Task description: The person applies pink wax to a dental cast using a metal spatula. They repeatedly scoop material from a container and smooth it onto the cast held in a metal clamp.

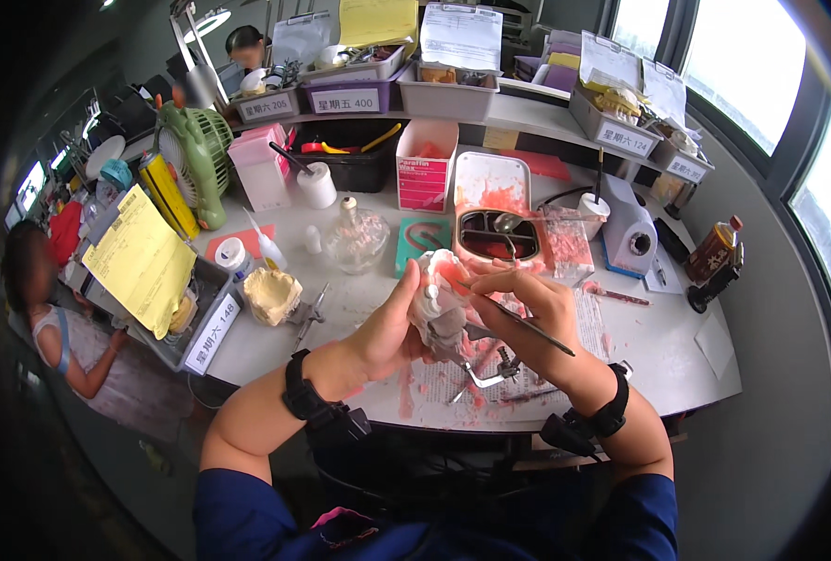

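Now my left hand [385,329] curls around one bumpy white plaster tooth model [440,323], and my right hand [539,304] pinches one thin, dark carving tool [533,328] like a pencil. The model is held up on my side of the wax pot [481,260]. Smooth pink wax [449,272] covers part of it. The tool's tip is right by that wax; I can't tell if they touch. One shiny metal frame [483,381] shows under the model. Left of the wax pot is one round, clear glass lamp [358,243], and farther left is one rough, cream plaster cast [272,297]. Two white jars [317,187], one on each side of the wax pot, have dark sticks poking up. Crumbly pink bits dot the newspaper [591,323] in front of the wax pot.
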A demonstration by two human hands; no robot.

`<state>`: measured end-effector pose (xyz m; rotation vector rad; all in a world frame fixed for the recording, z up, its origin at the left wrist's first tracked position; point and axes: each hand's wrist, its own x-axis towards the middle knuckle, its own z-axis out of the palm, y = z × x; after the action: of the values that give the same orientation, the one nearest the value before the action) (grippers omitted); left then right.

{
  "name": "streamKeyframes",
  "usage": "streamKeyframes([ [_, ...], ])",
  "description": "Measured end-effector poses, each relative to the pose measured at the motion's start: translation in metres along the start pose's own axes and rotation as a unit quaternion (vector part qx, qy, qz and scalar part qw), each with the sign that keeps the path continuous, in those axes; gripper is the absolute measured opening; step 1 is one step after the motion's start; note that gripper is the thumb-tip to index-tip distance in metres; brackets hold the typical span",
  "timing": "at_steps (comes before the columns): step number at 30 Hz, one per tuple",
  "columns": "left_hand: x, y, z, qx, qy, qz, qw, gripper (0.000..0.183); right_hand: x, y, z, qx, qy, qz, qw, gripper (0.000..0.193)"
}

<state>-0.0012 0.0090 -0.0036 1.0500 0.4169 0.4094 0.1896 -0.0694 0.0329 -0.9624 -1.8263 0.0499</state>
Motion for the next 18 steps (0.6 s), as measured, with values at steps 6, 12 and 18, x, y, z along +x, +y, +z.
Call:
streamKeyframes([
  [6, -0.0012, 0.004, 0.0073, -0.009, 0.017, -0.014, 1.0, 0.073, 0.001, -0.0001, -0.0013, 0.021, -0.041, 0.037, 0.998, 0.016],
  [12, -0.0007, 0.0027, 0.0078, -0.001, 0.031, -0.013, 0.999, 0.073, 0.0007, -0.0012, -0.0011, 0.012, -0.065, 0.049, 0.997, 0.017],
  [18, -0.0008, -0.0006, 0.0034, 0.016, 0.015, 0.003, 1.0, 0.073, 0.0005, -0.0052, 0.0016, -0.001, -0.059, 0.041, 0.997, 0.014],
])
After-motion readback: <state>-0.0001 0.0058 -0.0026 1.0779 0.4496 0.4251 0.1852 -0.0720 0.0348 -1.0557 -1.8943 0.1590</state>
